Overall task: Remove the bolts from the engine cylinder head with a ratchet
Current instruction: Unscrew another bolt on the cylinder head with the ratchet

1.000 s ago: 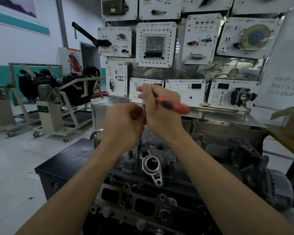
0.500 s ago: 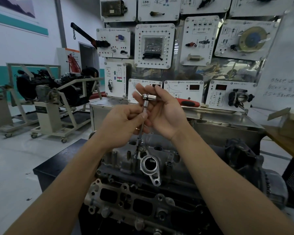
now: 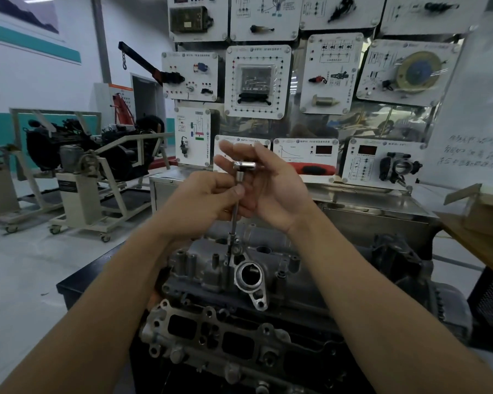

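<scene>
The grey engine cylinder head (image 3: 211, 268) lies on a black stand in front of me. A ratchet stands upright on it. Its thin extension bar (image 3: 234, 221) runs down to a socket (image 3: 230, 251) set on a bolt spot beside a round aluminium flange (image 3: 249, 275); the bolt itself is hidden. My left hand (image 3: 202, 200) pinches the bar just below the ratchet head (image 3: 244, 165). My right hand (image 3: 273, 189) is spread with straight fingers against the ratchet head. The red and black handle (image 3: 315, 169) sticks out to the right behind it.
A steel cabinet (image 3: 367, 206) and a wall of white training panels (image 3: 258, 81) stand right behind the engine. Engines on wheeled stands (image 3: 77, 177) fill the left floor. A wooden bench (image 3: 481, 223) juts in at the right. An exhaust-side casting (image 3: 211, 334) faces me below.
A second ago my right hand gripped the ratchet from above with the red handle in front. It has since opened, and the handle now points right behind the hand. My left hand kept its pinch.
</scene>
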Available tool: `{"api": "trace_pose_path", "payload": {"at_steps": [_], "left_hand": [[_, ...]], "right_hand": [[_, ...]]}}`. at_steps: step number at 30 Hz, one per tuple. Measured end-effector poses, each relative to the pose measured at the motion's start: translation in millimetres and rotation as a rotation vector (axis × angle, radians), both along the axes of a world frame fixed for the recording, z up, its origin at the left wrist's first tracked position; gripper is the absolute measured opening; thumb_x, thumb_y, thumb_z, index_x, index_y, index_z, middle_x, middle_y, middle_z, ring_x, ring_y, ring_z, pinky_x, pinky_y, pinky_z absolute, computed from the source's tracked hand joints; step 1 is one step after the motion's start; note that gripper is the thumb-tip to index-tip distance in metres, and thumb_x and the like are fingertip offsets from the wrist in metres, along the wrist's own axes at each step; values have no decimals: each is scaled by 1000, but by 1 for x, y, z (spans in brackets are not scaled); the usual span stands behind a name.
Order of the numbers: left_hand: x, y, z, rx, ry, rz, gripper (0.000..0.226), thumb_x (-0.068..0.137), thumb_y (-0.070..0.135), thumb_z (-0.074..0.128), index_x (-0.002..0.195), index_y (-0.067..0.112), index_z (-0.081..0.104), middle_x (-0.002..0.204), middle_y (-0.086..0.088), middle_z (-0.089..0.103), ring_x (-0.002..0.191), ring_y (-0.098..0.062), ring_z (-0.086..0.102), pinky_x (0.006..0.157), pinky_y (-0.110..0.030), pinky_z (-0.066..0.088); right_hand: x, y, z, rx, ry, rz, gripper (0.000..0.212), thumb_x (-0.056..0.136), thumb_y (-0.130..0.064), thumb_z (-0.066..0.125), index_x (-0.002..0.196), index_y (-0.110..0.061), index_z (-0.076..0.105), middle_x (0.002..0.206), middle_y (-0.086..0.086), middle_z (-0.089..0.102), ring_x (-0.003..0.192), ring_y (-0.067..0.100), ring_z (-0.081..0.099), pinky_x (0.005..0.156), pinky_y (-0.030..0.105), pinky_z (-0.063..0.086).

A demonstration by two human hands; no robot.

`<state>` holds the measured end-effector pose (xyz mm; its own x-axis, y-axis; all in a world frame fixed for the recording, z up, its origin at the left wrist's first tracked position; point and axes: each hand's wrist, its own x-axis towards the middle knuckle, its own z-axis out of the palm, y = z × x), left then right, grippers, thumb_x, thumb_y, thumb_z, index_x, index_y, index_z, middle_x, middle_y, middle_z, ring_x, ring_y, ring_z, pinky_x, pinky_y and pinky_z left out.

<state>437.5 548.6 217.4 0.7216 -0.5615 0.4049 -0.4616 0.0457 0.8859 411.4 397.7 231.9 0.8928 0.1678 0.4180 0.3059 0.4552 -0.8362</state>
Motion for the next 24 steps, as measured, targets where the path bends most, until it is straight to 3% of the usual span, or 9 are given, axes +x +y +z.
{"api": "trace_pose_path", "payload": {"at_steps": [3,5,10,12,14,16,20,22,24], "left_hand": [[1,2,2,19,4,-45,18,99,6,57,92,6,73,86,-12,78,83,-23,76,73,-26,61],[0,0,1,-1,-11,50,15,97,6,61,90,8,73,80,-9,78,77,-22,76,69,-27,61],[-8,-10,-1,114,-413,529,20,86,8,70,67,9,65,62,-5,69,54,-12,62,53,-26,46],[-14,-12,-1,139,-501,574,26,85,6,65,61,10,57,55,-2,60,53,-16,54,44,-22,37],[-15,-12,-2,125,-498,582,26,85,13,70,64,16,56,57,3,58,53,-12,53,45,-18,36],[-16,-12,-4,106,-469,610,29,82,25,80,68,19,55,60,5,57,53,-7,52,49,-16,35],[-14,-17,-7,105,-488,565,27,84,27,80,76,24,55,57,7,54,52,-3,50,50,-13,35],[-12,-17,-9,75,-427,481,17,89,25,76,85,29,60,55,9,56,48,-3,50,50,-13,36],[-11,-12,-10,54,-354,375,9,94,20,70,94,28,65,57,11,58,50,-7,54,53,-17,43]], "right_hand": [[4,2,-7,197,70,130,44,101,-32,42,84,-17,79,111,2,76,99,16,73,51,22,44],[6,3,-4,208,78,92,46,104,-30,41,83,-15,79,108,5,76,95,18,74,62,26,56],[-3,9,0,-839,-586,-842,38,105,-28,47,87,-4,71,81,5,71,73,16,64,61,33,52],[-9,13,0,-926,-804,-850,31,104,-21,53,81,-5,67,79,0,69,74,16,64,67,34,53],[-14,5,2,-786,-762,-723,12,99,-14,63,96,-9,74,100,-2,74,97,11,70,85,26,56],[-19,-11,2,-575,-543,-597,11,93,-20,70,102,-16,76,105,-5,75,102,8,70,82,23,57],[-28,-26,-9,25,74,-234,29,82,-43,69,90,-16,75,91,3,77,77,17,74,60,25,56],[-28,-36,-12,280,195,-155,24,84,-38,68,86,-14,73,86,3,76,66,16,72,49,22,54],[-27,-44,-5,252,200,-244,16,87,-28,69,84,-13,70,82,2,75,60,16,70,43,20,51]]}}
